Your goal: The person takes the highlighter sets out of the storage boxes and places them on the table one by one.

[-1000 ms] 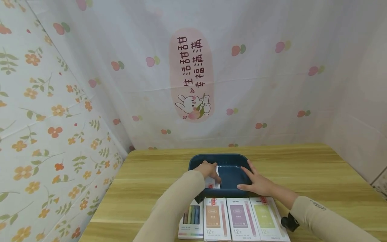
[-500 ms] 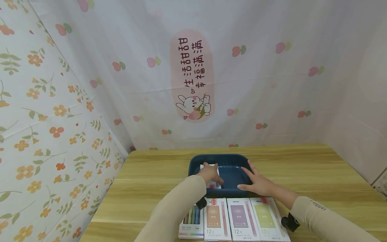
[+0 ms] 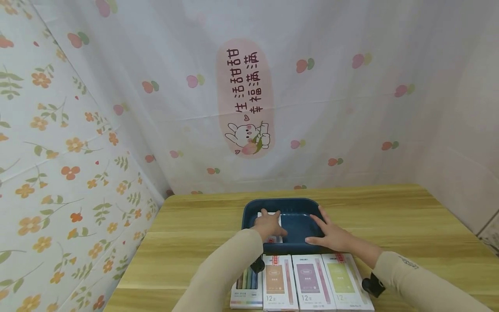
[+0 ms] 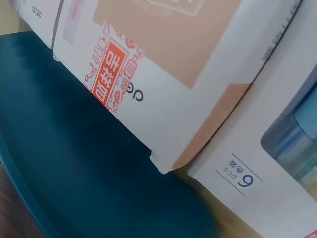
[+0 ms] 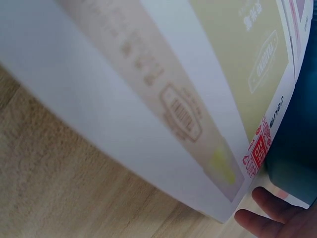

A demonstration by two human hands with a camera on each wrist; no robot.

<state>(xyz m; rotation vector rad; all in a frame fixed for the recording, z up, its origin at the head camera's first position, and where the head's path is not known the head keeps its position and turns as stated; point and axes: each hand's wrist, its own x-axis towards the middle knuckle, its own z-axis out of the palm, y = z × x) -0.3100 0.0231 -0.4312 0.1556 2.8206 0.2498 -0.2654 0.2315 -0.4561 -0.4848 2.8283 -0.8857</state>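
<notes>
A dark blue tray (image 3: pixel 288 248) stands mid-table in the head view. Inside its left part lies a white box (image 3: pixel 277 220) with a red sticker, mostly covered by my left hand (image 3: pixel 268 225). That hand has its fingers spread over the box, fingertips close to its top. My right hand (image 3: pixel 331 236) lies at the tray's right front corner, fingers spread over the right rim and thumb at the front rim. In the right wrist view two fingers (image 5: pixel 275 206) extend toward the tray's corner beside a white box with a yellow-green panel (image 5: pixel 247 59).
Along the tray's front lie white boxes in a row: a window box of coloured pens (image 3: pixel 246 300), an orange-panel box (image 3: pixel 275 279), a purple-panel box (image 3: pixel 309 277) and a yellow-panel box (image 3: pixel 340 277). Patterned curtains (image 3: pixel 327 108) hang behind the wooden table (image 3: pixel 374 216).
My left hand's fingers, earlier closer round the box in the tray, have spread and more of the box shows. The right hand has stayed at the tray's corner.
</notes>
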